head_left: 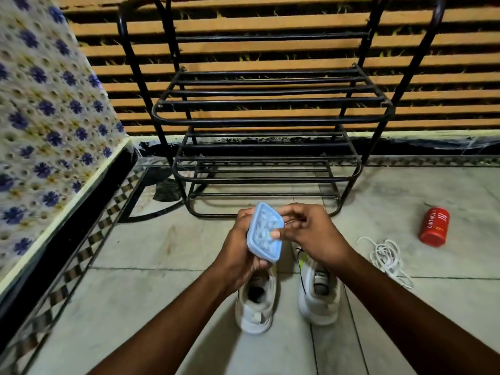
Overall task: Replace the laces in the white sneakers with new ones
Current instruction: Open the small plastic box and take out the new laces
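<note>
1. Two white sneakers stand side by side on the floor (108, 307), nearest the person: the left sneaker (255, 307) and the right sneaker (319, 290). Their heels are toward the camera and their toes toward the rack, so each long axis runs near to far. Neither shows laces in its visible part. A small label on the right tongue is too blurred to read.
2. Above the toes, the left hand (243, 253) curls around a blue box (265, 232), gripping it from the left and below. The box is tilted, its long axis running up-left to down-right, and pale, lace-like contents show through its face.
3. The right hand (305, 228) meets the box's right edge, fingers bent, thumb tip pressing on its face. The hands are together on the box.
4. A loose white lace (387, 255) lies tangled on the floor right of the sneakers.
5. Farther right lies a red can (433, 227) on its side, lettered "CINTHOL".
6. Beyond stands a black rack (270, 117) against a slatted wall.
</note>
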{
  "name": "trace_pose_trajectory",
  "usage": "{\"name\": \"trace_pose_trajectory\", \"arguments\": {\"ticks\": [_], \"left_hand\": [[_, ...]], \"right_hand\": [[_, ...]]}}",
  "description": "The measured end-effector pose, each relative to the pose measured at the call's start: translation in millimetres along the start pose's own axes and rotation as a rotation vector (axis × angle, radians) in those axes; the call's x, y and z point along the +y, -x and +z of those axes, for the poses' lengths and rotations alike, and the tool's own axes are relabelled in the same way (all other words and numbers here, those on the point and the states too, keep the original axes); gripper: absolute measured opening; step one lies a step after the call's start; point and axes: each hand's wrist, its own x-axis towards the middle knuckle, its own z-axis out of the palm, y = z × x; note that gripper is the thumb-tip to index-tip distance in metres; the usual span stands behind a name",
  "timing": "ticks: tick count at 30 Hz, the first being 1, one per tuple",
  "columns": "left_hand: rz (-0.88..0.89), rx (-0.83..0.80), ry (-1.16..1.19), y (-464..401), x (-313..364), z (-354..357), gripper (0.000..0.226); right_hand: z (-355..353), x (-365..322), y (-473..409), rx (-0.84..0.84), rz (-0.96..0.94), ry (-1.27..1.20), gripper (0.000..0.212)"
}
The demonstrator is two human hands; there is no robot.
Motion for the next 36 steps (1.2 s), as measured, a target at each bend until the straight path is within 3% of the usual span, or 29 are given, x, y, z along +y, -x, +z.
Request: {"name": "trace_pose_trajectory", "arguments": {"ticks": [7,13,16,20,25,30,36], "left_hand": [[-0.034,0.124,-0.049,6.8,-5.7,-0.6,0.055],[-0.034,0.167,-0.048,6.7,-17.0,-5.9,0.046],[-0.004,0.168,0.006,8.3,-18.2,-6.1,0.025],[0.007,0.237,-0.018,9.8,-21.4,-10.6,0.021],[-0.064,0.13,0.051,17.8,-15.7,-14.1,0.038],[-0.119,0.089,-0.046,19.9,-16.5,-16.5,0.035],[-0.2,0.071,-0.01,16.6,-22.6,-17.5,0.031]], "right_hand": [[-2.0,-3.0,2.9,-0.057,0.068,0.05,0.027],[-2.8,2.3,-2.5,-0.139,0.14,0.182,0.032],[-1.0,4.9,-5.6,-0.112,0.109,0.219,0.041],[1.9,5.6,-8.2,-0.051,0.051,0.353,0.046],[-2.6,2.7,-7.0,-0.197,-0.027,0.428,0.038],[3.9,-2.8,-4.9,-0.197,-0.16,0.397,0.046],[7.8,-4.1,-9.0,-0.138,-0.173,0.412,0.037]]}}
